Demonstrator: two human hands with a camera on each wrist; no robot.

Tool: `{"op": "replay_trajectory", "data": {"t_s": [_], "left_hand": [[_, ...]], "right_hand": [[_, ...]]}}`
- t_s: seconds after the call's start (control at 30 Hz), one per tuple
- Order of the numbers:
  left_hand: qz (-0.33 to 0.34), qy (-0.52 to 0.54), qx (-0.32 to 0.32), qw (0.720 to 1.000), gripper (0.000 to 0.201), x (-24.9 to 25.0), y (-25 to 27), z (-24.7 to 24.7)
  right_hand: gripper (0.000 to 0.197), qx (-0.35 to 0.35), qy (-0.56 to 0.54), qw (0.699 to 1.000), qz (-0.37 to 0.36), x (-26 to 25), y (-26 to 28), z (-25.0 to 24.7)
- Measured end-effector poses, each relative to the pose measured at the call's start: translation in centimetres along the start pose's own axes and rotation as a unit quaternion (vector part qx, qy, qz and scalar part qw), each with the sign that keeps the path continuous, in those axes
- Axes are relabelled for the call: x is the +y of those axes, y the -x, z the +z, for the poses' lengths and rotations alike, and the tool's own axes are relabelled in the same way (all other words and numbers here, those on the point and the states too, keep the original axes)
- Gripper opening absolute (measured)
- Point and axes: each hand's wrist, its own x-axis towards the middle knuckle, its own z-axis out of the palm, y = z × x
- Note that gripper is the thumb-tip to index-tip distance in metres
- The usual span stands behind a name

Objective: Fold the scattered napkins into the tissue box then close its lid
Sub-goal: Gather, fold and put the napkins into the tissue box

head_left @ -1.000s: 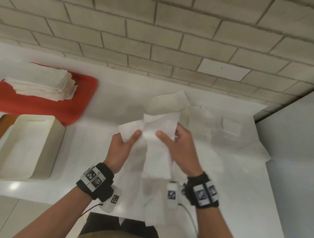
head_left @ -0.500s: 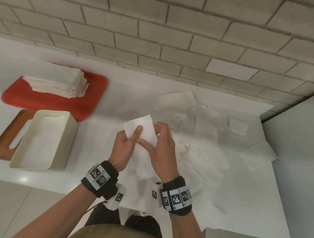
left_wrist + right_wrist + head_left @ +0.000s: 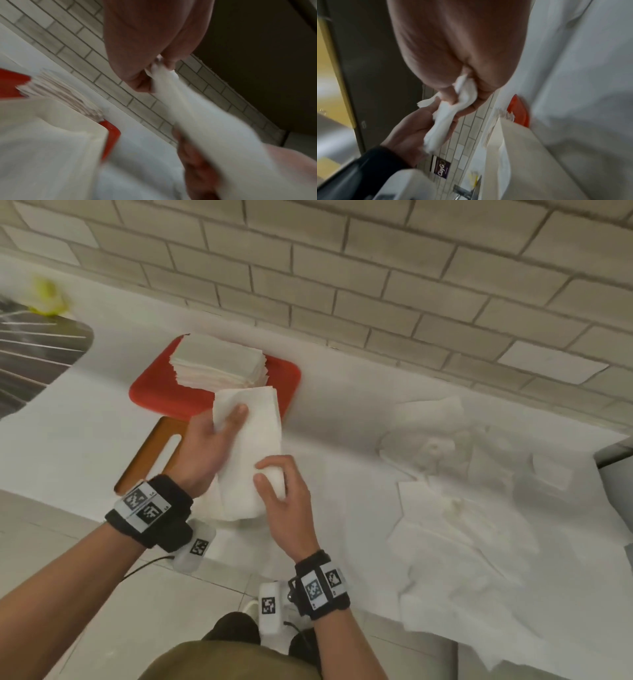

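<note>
White folded napkin (image 3: 251, 453) hung over the counter's 9 o'clock side | left hand (image 3: 205, 450) pinched its top, right hand (image 3: 286, 498) clasped its lower edge | soft, light, easily torn; best held by the fold.

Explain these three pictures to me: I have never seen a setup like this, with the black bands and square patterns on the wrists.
No machine here: a person works with bare hands, wearing a camera on the head and one on each wrist. The big picture looks down from the head; the two blurry close-ups look along each hand from the wrist.

The left hand and the right hand together hold one folded napkin, pinching it at opposite ends. Below it, mostly hidden in the head view, sits the cream tissue box.

On the white counter lie a red tray carrying a stack of folded napkins, a brown lid with a slot, and loose scattered napkins to the right.
</note>
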Motion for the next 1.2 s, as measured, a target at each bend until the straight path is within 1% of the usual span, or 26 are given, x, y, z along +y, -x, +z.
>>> {"op": "replay_trajectory", "data": {"t_s": [0.03, 0.1, 0.2, 0.23, 0.27, 0.3, 0.33, 0.37, 0.4, 0.47, 0.5, 0.53, 0.57, 0.63, 0.67, 0.7, 0.8, 0.83, 0.87, 0.9, 0.97, 1.03, 1.1, 1.13, 1.17, 1.2], "left_hand": [[0.017, -0.013, -0.001, 1.0, 0.032, -0.4, -1.0, -1.6], [0.063, -0.076, 0.002, 0.995, 0.034, -1.6, -3.3, -4.9], [0.091, -0.207, 0.031, 0.974, 0.048, -3.2, -5.9, -8.8], [0.101, -0.251, 0.029, 0.962, 0.047, -3.5, -6.2, -9.4], [0.119, -0.301, 0.011, 0.946, 0.042, -3.7, -6.4, -9.6], [0.135, -0.355, -0.03, 0.925, 0.036, -4.0, -6.5, -9.6], [0.139, -0.406, -0.087, 0.899, 0.031, -4.5, -6.6, -9.5], [0.131, -0.456, -0.153, 0.867, 0.029, -5.0, -6.5, -9.2], [0.112, -0.505, -0.221, 0.827, 0.031, -5.6, -6.5, -8.7], [0.057, -0.59, -0.319, 0.74, 0.057, -7.0, -6.4, -7.6], [0.04, -0.625, -0.343, 0.7, 0.07, -7.5, -6.5, -7.1], [0.034, -0.647, -0.352, 0.676, 0.081, -7.8, -6.6, -6.7], [0.03, -0.658, -0.352, 0.664, 0.092, -7.9, -6.8, -6.4], [0.026, -0.671, -0.341, 0.659, 0.11, -7.3, -6.9, -5.9], [0.033, -0.675, -0.322, 0.663, 0.113, -6.5, -6.7, -5.4], [0.059, -0.671, -0.295, 0.678, 0.107, -5.7, -6.3, -4.6], [0.221, -0.574, -0.205, 0.761, 0.06, -3.9, -3.0, 0.0], [0.262, -0.537, -0.194, 0.778, 0.048, -3.6, -1.3, 2.2], [0.29, -0.506, -0.207, 0.786, 0.04, -3.5, 0.5, 4.6], [0.308, -0.482, -0.235, 0.786, 0.036, -3.7, 2.2, 7.2], [0.308, -0.452, -0.319, 0.774, 0.035, -5.2, 5.5, 12.4], [0.299, -0.447, -0.4, 0.742, 0.04, -7.4, 8.6, 17.6], [0.301, -0.445, -0.444, 0.717, 0.047, -10.1, 11.4, 22.6], [0.305, -0.437, -0.457, 0.713, 0.051, -11.3, 12.8, 24.9], [0.312, -0.429, -0.462, 0.71, 0.056, -12.4, 14.0, 27.2], [0.32, -0.427, -0.462, 0.709, 0.06, -13.3, 15.0, 29.4]], "right_hand": [[0.014, 0.004, 0.025, 1.0, 0.015, 0.4, -0.4, 1.6], [0.014, 0.005, 0.085, 0.994, 0.066, 1.2, -1.2, 4.9], [0.026, -0.047, 0.159, 0.973, 0.16, 2.1, -2.4, 9.3], [0.032, -0.064, 0.183, 0.963, 0.187, 2.3, -2.9, 10.5], [0.037, -0.074, 0.209, 0.952, 0.209, 2.3, -3.4, 11.4], [0.042, -0.077, 0.231, 0.943, 0.229, 2.3, -3.8, 12.2], [0.046, -0.077, 0.246, 0.936, 0.241, 2.1, -4.0, 12.6], [0.049, -0.08, 0.257, 0.932, 0.245, 2.0, -4.3, 12.9], [0.05, -0.089, 0.263, 0.93, 0.242, 1.8, -4.3, 13.0], [0.044, -0.109, 0.274, 0.927, 0.23, 0.8, -3.7, 12.1], [0.04, -0.105, 0.277, 0.93, 0.216, 0.3, -3.2, 11.1], [0.035, -0.086, 0.274, 0.938, 0.192, -0.1, -2.5, 9.7], [0.03, -0.053, 0.264, 0.95, 0.161, -0.5, -1.8, 7.9], [0.02, 0.027, 0.244, 0.965, 0.095, -0.9, 0.2, 3.4], [0.017, 0.062, 0.245, 0.965, 0.073, -1.0, 1.4, 0.6], [0.014, 0.093, 0.256, 0.96, 0.059, -0.8, 2.7, -2.4], [0.014, 0.171, 0.307, 0.934, 0.068, 1.5, 7.0, -12.2], [0.018, 0.188, 0.328, 0.922, 0.088, 2.7, 8.5, -15.5], [0.023, 0.2, 0.35, 0.908, 0.114, 3.8, 10.1, -18.7], [0.028, 0.211, 0.376, 0.89, 0.147, 4.8, 11.7, -21.8], [0.041, 0.236, 0.431, 0.844, 0.213, 6.6, 14.9, -27.5], [0.053, 0.261, 0.462, 0.8, 0.28, 8.2, 18.0, -32.1], [0.063, 0.263, 0.456, 0.776, 0.348, 9.6, 20.2, -35.8], [0.067, 0.245, 0.451, 0.767, 0.385, 10.2, 21.1, -37.1], [0.07, 0.22, 0.446, 0.764, 0.41, 11.1, 21.9, -38.2], [0.07, 0.199, 0.444, 0.771, 0.411, 12.0, 22.3, -39.0]]}}
